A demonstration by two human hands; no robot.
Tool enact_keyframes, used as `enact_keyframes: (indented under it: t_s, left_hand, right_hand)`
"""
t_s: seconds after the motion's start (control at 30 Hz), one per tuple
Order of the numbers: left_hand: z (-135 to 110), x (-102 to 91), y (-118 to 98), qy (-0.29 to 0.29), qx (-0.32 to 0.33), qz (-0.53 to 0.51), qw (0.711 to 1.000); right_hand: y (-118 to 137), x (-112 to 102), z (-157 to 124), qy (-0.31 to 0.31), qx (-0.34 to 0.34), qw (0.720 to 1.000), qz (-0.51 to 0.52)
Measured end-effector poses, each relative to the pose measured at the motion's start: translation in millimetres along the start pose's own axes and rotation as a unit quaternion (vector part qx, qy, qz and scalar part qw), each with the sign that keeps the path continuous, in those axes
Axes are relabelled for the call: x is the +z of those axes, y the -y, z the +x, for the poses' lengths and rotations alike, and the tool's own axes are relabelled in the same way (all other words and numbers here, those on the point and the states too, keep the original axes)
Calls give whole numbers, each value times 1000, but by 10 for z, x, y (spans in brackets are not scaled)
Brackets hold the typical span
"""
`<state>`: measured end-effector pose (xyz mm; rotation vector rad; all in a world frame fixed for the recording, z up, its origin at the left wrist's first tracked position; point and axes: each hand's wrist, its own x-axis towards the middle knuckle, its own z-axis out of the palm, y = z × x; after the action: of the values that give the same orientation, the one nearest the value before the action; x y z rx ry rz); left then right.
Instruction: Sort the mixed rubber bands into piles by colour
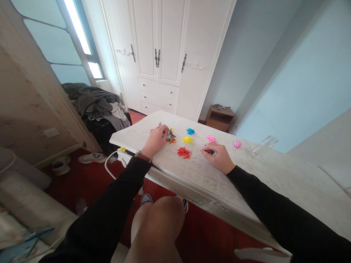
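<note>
On the white table, my left hand rests with curled fingertips at the edge of a mixed-colour pile of small thin pieces. What its fingers hold, if anything, is too small to tell. My right hand is pinched above a small black heap, partly hidden under it; a tiny dark bit shows near the fingertips. Between the hands lie a red heap, a yellow heap and a blue heap. Beyond my right hand is a pink heap.
A pinkish-purple item and a clear glass lying tilted are to the right. A small dark object sits past my left hand. A white cable hangs at the left table edge. A white wardrobe stands behind.
</note>
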<state>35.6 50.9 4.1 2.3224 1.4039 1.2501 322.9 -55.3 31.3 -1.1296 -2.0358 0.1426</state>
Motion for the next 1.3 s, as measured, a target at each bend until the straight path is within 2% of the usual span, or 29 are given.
enact_keyframes:
  t_s: [0.47, 1.07, 1.3]
  left_hand:
    - [6, -2, 13, -8, 21, -30, 999]
    - [-4, -74, -66, -16, 9, -19, 1000]
    - [-1, -43, -21, -19, -4, -48, 999]
  right_hand:
    - [11, -8, 4, 3, 0, 1000, 6]
    - [26, -12, 5, 5, -2, 1000, 6]
    - [30, -9, 6, 6, -2, 1000, 6]
